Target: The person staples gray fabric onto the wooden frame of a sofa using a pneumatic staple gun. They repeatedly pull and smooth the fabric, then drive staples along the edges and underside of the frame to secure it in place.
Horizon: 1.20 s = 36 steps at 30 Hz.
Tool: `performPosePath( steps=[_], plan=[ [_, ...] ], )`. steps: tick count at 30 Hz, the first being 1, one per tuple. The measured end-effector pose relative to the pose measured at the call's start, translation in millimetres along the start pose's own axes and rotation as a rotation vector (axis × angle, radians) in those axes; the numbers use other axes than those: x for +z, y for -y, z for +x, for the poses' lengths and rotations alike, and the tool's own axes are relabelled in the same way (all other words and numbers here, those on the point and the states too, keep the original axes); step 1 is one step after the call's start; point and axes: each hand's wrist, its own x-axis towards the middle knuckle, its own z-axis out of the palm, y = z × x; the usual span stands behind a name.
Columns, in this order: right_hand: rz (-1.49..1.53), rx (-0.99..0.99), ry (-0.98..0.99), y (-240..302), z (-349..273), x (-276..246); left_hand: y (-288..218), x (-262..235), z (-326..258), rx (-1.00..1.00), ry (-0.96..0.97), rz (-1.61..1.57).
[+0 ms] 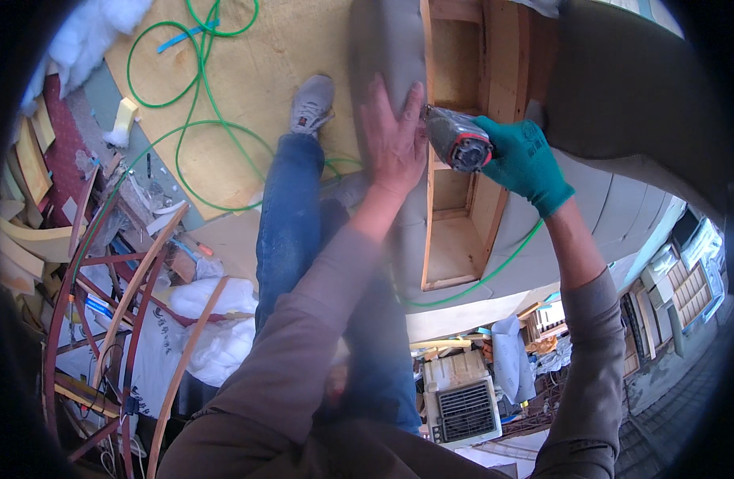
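Note:
My bare left hand [395, 148] lies with fingers stretched out on the grey upholstered side [389, 48] of a piece of furniture. In a green glove, my right hand [526, 164] grips a pneumatic staple gun [463, 142]. The gun's nose sits at the edge of the padded side, close to my left fingertips; whether it touches cannot be made out. Beneath the gun is an open wooden frame [501, 72] with box-like compartments. A grey padded section [622, 88] rises at its right.
A green air hose [203, 76] loops across the tan board [263, 48] on the left. Foam scraps [33, 168], curved wooden strips [144, 295] and white stuffing [219, 343] lie at the lower left. A vented beige unit [463, 399] stands among clutter below the furniture.

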Motion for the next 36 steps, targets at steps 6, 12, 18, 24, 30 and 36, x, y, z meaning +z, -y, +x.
performPosePath(
  steps=[6,12,18,24,30,36],
  plan=[
    [-0.112,-0.092,-0.085,-5.3,8.3,7.1,0.0,1.8,-3.3,0.043,-0.02,-0.009],
    [-0.03,-0.058,-0.158,-5.3,-7.7,8.0,13.4,5.1,-17.7,-0.014,0.033,-0.018],
    [0.036,0.116,-0.111,5.4,-52.3,7.3,17.1,13.2,-48.5,-0.082,0.016,-0.288],
    [0.103,-0.014,-0.126,19.2,-51.1,27.1,17.7,18.7,-46.9,0.005,-0.029,-0.212],
    [-0.044,-0.036,-0.07,8.1,-38.0,44.5,22.2,15.5,-55.2,0.07,-0.019,-0.213],
    [-0.135,0.004,-0.041,9.7,-37.6,48.3,22.3,15.8,-56.7,0.041,0.037,-0.107]
  ],
)
